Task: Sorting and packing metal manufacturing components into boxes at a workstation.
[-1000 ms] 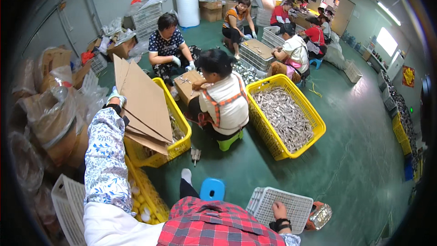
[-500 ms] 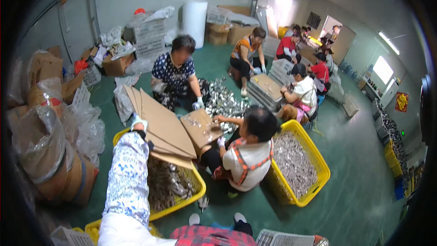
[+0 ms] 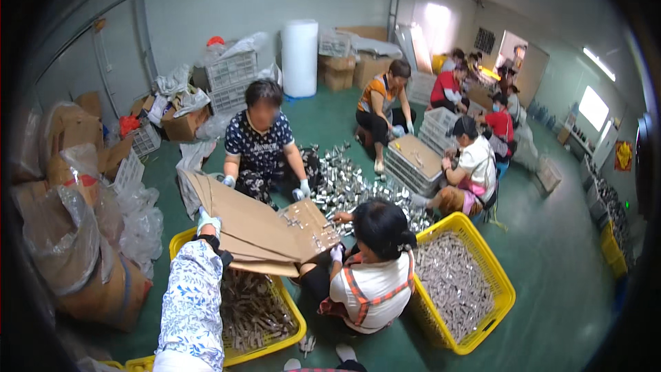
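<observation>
Green floor (image 3: pixel 544 262) underlies a yellow basket (image 3: pixel 297 331); above, the left hand (image 3: pixel 208 223) grasps cardboard sheets (image 3: pixel 244 217), now swung nearer a co-worker (image 3: pixel 375 286), baring more metal parts (image 3: pixel 251 313); right hand unseen, its state indeterminable.

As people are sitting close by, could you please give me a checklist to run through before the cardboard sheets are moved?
1. Left hand gripping the cardboard sheets: ok, at their left edge.
2. Right hand supporting them: cannot tell; out of view.
3. Sheets neatly aligned: not ok; they fan apart.
4. Sheets off the parts-covered board before the seated co-worker: cannot tell; they overlap in view, contact unclear.
5. Floor near the shoes free of loose pieces: not ok; silvery pieces lie there.
</observation>
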Tool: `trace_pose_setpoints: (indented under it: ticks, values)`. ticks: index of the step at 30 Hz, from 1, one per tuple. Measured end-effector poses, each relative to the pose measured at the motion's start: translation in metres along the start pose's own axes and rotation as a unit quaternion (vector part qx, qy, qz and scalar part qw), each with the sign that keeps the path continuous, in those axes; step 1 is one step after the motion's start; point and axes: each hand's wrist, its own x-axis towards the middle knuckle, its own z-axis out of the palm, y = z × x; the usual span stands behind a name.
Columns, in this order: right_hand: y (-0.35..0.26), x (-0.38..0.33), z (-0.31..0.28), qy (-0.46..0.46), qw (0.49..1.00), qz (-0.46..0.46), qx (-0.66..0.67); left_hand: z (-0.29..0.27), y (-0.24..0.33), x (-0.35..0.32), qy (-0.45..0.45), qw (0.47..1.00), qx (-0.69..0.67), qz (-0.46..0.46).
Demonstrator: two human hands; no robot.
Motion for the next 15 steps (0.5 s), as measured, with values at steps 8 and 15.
trace_pose_setpoints:
  ticks: [8, 15]
  values:
    - [0.11, 0.014, 0.01, -0.033, 0.988, -0.08, -0.129, 0.046, -0.042, 0.027, 0.067, 0.989, 0.123, -0.05]
    - [0.098, 0.008, 0.022, 0.056, 0.997, 0.022, 0.042, 0.076, 0.007, 0.021, 0.046, 0.98, 0.157, 0.109]
